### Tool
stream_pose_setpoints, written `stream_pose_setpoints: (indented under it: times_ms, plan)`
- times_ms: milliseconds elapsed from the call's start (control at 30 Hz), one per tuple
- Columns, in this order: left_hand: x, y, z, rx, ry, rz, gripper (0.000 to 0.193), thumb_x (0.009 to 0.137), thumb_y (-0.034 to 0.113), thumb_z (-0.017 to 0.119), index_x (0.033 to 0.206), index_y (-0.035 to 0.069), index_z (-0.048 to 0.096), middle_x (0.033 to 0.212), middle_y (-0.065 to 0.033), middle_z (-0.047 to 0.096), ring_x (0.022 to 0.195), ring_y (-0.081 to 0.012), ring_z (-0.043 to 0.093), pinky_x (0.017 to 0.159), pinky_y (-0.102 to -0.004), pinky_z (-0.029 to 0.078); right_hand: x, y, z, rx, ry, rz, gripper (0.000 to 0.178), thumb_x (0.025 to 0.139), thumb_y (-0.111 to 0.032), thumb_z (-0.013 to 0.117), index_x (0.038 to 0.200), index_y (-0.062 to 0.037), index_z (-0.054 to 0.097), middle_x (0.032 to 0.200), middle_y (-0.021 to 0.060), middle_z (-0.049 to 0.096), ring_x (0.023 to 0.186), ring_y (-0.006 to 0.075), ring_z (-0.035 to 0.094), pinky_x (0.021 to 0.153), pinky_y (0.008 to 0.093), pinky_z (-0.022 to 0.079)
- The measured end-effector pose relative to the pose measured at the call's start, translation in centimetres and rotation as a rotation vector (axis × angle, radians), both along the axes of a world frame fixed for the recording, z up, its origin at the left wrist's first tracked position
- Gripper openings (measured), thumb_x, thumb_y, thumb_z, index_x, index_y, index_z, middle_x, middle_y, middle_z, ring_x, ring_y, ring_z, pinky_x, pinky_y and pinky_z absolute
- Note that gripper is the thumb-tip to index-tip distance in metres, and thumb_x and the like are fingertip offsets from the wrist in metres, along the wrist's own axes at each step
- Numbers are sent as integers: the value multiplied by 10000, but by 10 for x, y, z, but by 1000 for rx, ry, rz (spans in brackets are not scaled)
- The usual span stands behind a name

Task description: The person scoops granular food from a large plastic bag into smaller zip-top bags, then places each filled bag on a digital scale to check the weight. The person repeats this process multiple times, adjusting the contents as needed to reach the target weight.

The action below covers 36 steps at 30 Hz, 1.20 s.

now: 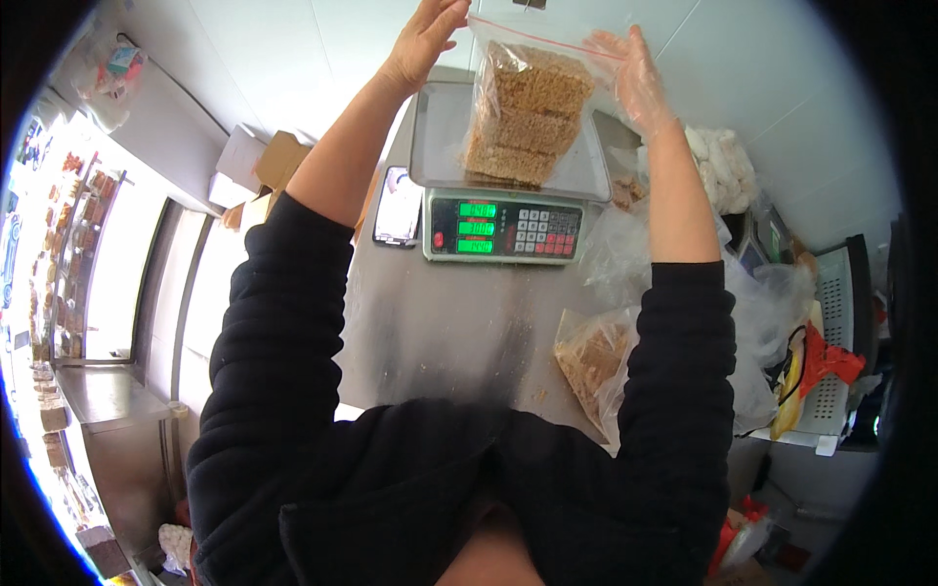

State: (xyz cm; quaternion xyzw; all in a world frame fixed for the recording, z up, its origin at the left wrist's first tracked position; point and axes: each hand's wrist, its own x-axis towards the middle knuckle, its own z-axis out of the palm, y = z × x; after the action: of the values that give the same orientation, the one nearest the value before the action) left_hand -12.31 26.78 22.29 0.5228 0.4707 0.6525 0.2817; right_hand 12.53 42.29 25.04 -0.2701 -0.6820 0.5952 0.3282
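Observation:
A clear zip bag (pixel 528 107) filled with brown crumbly snack blocks stands upright on the steel pan of a digital scale (pixel 503 230). My left hand (pixel 425 39) is bare and pinches the bag's top left edge. My right hand (pixel 635 73), in a thin clear glove, grips the top right edge by the red zip strip. Both arms reach forward in black sleeves. The scale's green displays are lit.
A phone (pixel 399 205) lies left of the scale on the steel table (pixel 440 332). A second bag of brown pieces (pixel 591 356) lies near my right elbow, among loose plastic bags (pixel 625 249). White lumps in a bag (pixel 723 166) sit at the right. Display shelves (pixel 68 244) stand at the far left.

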Motion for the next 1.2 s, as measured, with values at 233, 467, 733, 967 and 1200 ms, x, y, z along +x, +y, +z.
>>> stream_pose_setpoints:
  times_ms: [233,467,733,967,1200]
  plan:
    - [-6,-1,-13,55,-56,-3,696,879,574,475,1410,159,299,1351,-103,408,1215,-264,422,973,-440,337,-1,0,-1,-46,183,-116,678,954,-535,277,1349,5,385,1347,164,455,1217,287,439,1051,413,298]
    - [-10,-5,-20,76,-105,-4,647,901,528,475,1401,150,315,1345,-95,413,1196,-252,435,969,-420,343,11,3,-1,-22,124,-86,685,936,-604,167,1311,-112,462,1352,54,473,1269,214,333,1016,388,276]
    - [-1,-15,5,116,312,205,625,884,389,580,1391,128,324,1386,-121,359,1216,-284,420,967,-447,389,27,22,1,-412,418,-56,695,950,-562,239,1323,-6,428,1363,144,449,1270,274,374,1074,400,235]
    - [0,3,24,-80,796,128,376,825,180,677,1182,114,580,1218,-103,535,1068,-235,551,862,-345,494,129,-105,64,391,-131,-13,558,947,-487,367,1223,-31,532,1239,121,562,1139,232,496,981,346,350]
    - [-44,29,20,-22,975,112,323,895,274,610,1193,148,600,1269,-31,556,1085,-202,572,923,-327,466,312,-285,93,462,-515,-471,281,889,-238,527,962,9,639,867,59,643,797,128,590,769,243,446]
